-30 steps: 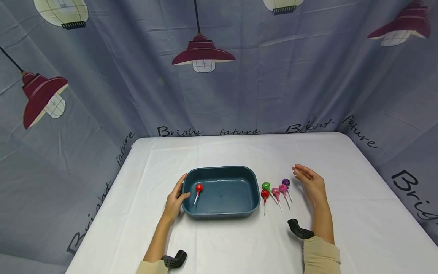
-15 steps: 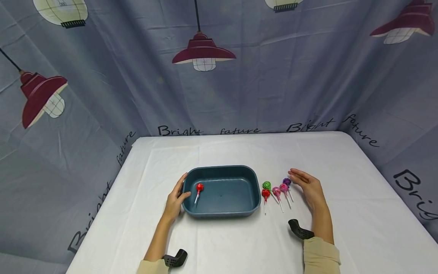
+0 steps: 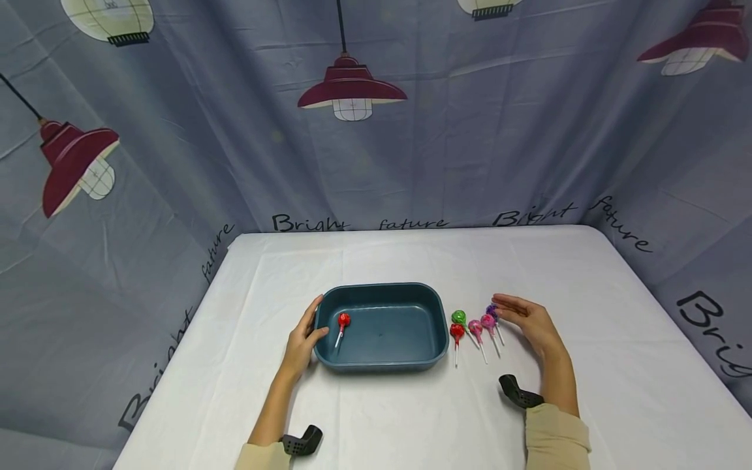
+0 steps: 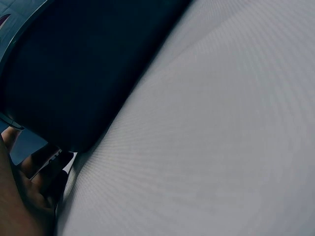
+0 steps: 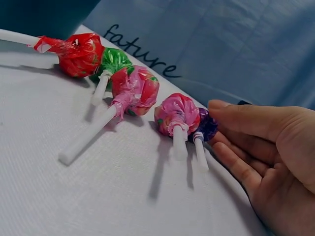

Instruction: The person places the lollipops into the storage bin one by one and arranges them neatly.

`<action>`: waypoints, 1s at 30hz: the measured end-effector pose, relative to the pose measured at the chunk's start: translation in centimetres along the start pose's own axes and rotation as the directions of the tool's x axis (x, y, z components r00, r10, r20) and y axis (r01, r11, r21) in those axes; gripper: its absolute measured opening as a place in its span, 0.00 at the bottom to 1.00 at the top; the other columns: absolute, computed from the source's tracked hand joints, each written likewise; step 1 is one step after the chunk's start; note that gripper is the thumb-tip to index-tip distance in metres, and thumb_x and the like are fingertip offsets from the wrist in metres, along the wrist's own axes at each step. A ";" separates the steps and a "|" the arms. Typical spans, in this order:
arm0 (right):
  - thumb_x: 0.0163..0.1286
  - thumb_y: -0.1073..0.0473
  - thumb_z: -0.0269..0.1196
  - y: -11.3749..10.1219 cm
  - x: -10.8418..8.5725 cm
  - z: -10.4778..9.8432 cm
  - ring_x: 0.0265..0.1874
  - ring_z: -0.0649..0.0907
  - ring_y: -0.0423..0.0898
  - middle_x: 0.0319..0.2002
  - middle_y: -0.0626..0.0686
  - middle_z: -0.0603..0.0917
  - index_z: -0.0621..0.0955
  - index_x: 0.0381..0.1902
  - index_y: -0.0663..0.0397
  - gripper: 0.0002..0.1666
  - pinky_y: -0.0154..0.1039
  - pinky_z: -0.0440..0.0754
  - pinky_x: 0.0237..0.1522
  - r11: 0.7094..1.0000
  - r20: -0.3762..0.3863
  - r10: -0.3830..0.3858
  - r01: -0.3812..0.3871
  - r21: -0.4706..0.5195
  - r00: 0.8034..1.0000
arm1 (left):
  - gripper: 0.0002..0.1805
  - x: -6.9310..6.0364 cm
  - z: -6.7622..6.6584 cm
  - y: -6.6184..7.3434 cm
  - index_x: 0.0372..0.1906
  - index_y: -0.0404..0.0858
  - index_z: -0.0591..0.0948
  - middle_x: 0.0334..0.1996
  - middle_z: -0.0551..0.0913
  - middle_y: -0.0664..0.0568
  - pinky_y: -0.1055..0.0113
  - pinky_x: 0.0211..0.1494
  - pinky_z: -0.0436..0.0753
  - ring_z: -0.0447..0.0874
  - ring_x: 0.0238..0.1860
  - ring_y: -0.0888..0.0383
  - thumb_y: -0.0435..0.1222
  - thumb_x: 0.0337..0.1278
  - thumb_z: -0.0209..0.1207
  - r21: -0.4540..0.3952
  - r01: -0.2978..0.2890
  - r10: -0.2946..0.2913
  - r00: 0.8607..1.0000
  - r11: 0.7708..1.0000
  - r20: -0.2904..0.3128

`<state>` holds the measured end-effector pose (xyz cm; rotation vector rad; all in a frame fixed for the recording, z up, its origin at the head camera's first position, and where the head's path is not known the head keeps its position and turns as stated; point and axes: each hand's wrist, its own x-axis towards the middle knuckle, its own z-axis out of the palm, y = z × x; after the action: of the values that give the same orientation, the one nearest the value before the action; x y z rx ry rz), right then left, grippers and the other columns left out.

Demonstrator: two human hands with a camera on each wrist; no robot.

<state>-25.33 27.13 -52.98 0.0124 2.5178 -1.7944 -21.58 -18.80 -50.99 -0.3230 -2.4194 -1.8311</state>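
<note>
My left hand grips the left end of a dark teal tray, its thumb over the rim and its fingers along the outside. One red lollipop lies inside the tray, towards the left. At the tray's right, several lollipops lie close together on the white cloth: red, green, two pink and a purple one. With thumb and fingertips around its head, my right hand pinches the purple lollipop at the group's right; the far-side fingertip contact is partly hidden.
A white cloth covers the table. Behind and beside it hangs a grey-blue curtain printed with lamps and lettering. Each wrist wears a black device, one at the left and one at the right.
My right hand has come down and left from beside the group onto the purple lollipop. My left hand keeps its hold on the tray, and the lollipops lie as before.
</note>
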 end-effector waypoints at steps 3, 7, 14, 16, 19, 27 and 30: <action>0.62 0.48 0.63 0.1 0.1 0.1 0.58 0.71 0.50 0.58 0.62 0.73 0.73 0.60 0.60 0.33 0.57 0.56 0.61 0.998 0.000 0.004 -0.004 -0.057 1.000 | 0.32 0.0 0.0 0.0 0.69 0.41 0.60 0.65 0.63 0.41 0.51 0.63 0.61 0.62 0.64 0.47 0.29 0.60 0.53 -0.007 0.004 -0.004 1.000 1.000 0.002; 0.63 0.50 0.62 0.2 0.2 0.3 0.58 0.72 0.55 0.57 0.61 0.75 0.74 0.59 0.59 0.29 0.54 0.61 0.60 0.994 0.002 0.001 -0.001 -0.109 1.000 | 0.32 0.0 0.0 0.0 0.69 0.41 0.60 0.65 0.64 0.42 0.51 0.63 0.61 0.63 0.64 0.48 0.29 0.59 0.53 -0.012 0.007 -0.007 1.000 1.000 0.002; 0.64 0.52 0.61 0.4 0.2 0.4 0.47 0.78 0.35 0.54 0.59 0.77 0.76 0.56 0.57 0.25 0.28 0.71 0.49 0.989 0.009 -0.039 0.040 -0.141 0.999 | 0.32 0.1 0.0 -0.1 0.69 0.41 0.61 0.65 0.64 0.41 0.51 0.63 0.62 0.63 0.64 0.48 0.29 0.60 0.53 -0.006 -0.007 0.007 1.000 1.000 0.002; 0.63 0.52 0.62 0.4 0.1 0.3 0.45 0.78 0.33 0.54 0.59 0.78 0.76 0.56 0.58 0.25 0.23 0.70 0.46 0.991 0.010 -0.045 0.046 -0.124 0.999 | 0.32 0.1 0.0 -0.2 0.69 0.41 0.61 0.65 0.64 0.41 0.51 0.62 0.62 0.63 0.64 0.47 0.28 0.59 0.53 -0.004 -0.011 0.011 1.000 1.000 0.001; 0.63 0.51 0.62 0.4 0.0 0.2 0.45 0.78 0.31 0.54 0.60 0.78 0.76 0.56 0.58 0.26 0.26 0.71 0.49 0.991 0.007 -0.047 0.047 -0.127 0.999 | 0.32 0.1 0.0 -0.2 0.69 0.41 0.61 0.64 0.64 0.41 0.50 0.62 0.62 0.63 0.63 0.47 0.28 0.59 0.53 -0.004 -0.013 0.013 1.000 1.000 -0.002; 0.63 0.50 0.62 0.3 -0.5 -0.2 0.49 0.75 0.34 0.54 0.59 0.77 0.77 0.56 0.56 0.26 0.54 0.62 0.59 0.989 0.010 -0.041 0.042 -0.141 0.999 | 0.32 0.1 0.0 -0.2 0.69 0.41 0.61 0.65 0.64 0.41 0.51 0.62 0.62 0.62 0.64 0.47 0.28 0.59 0.53 -0.008 -0.005 0.005 1.000 1.000 0.000; 0.63 0.50 0.62 0.0 -0.6 -0.4 0.49 0.74 0.33 0.54 0.59 0.78 0.77 0.55 0.56 0.25 0.56 0.62 0.59 0.985 0.019 -0.051 0.053 -0.162 0.999 | 0.32 0.1 0.0 -0.2 0.69 0.41 0.61 0.65 0.63 0.41 0.51 0.62 0.62 0.61 0.64 0.46 0.29 0.59 0.53 -0.007 -0.005 0.005 1.000 1.000 0.001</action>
<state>-24.75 27.53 -52.85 -0.0730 2.6689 -1.5937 -21.71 -18.87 -51.13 -0.3294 -2.4115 -1.8379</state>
